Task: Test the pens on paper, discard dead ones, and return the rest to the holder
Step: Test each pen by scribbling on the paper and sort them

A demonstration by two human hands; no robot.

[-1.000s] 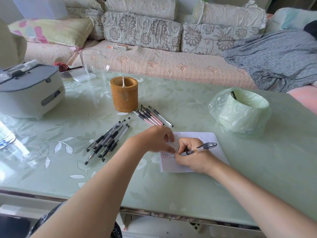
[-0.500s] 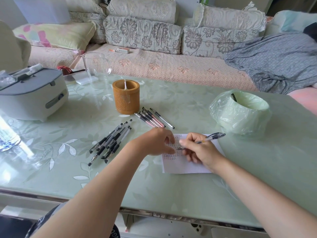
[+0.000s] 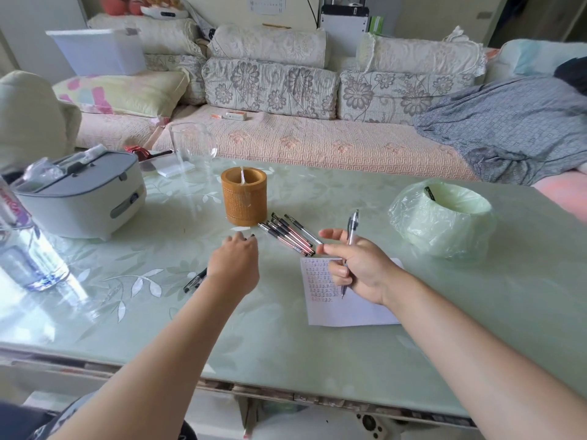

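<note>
My right hand (image 3: pixel 359 268) holds a clear pen (image 3: pixel 352 230) nearly upright above the white paper (image 3: pixel 352 312), which bears rows of test scribbles. My left hand (image 3: pixel 233 265) hovers low over the pile of black pens (image 3: pixel 194 281) and hides most of it; its fingers are out of sight behind the back of the hand. Several pens with reddish grips (image 3: pixel 290 235) lie between the hands and the round bamboo holder (image 3: pixel 244 198). One white item stands inside the holder. The bin lined with a green bag (image 3: pixel 441 223) stands at the right with a dark pen (image 3: pixel 428 192) in it.
A grey-and-white appliance (image 3: pixel 79 201) and a plastic bottle (image 3: pixel 25 249) stand at the left. A glass jug (image 3: pixel 193 150) stands behind the holder. A sofa with cushions runs along the table's far side. The glass table's front edge (image 3: pixel 286 392) lies close to me.
My right hand has lifted the pen off the paper and turned it upright. My left hand has left the paper and moved left over the black pens.
</note>
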